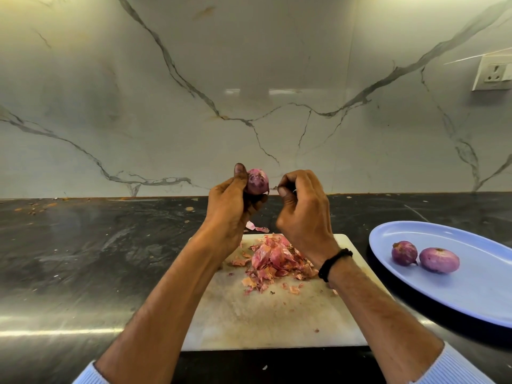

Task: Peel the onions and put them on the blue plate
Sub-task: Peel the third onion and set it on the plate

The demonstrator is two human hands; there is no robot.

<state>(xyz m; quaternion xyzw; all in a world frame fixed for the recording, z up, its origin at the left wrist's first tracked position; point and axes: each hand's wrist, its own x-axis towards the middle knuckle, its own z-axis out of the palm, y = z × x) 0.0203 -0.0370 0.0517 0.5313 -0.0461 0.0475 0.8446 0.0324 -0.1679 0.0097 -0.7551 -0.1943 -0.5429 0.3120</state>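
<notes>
My left hand grips a small purple onion, raised above the far end of a white cutting board. My right hand is just right of the onion, fingers curled, its thumb and fingertips pinching a thin bit of skin next to the onion's side. Two peeled purple onions lie side by side on the blue plate at the right. A heap of pink onion skins sits on the board below my hands.
The board lies on a dark, shiny countertop with crumbs scattered on it. A marble-patterned wall rises behind, with a white socket at the upper right. A few loose skins lie past the board's far edge.
</notes>
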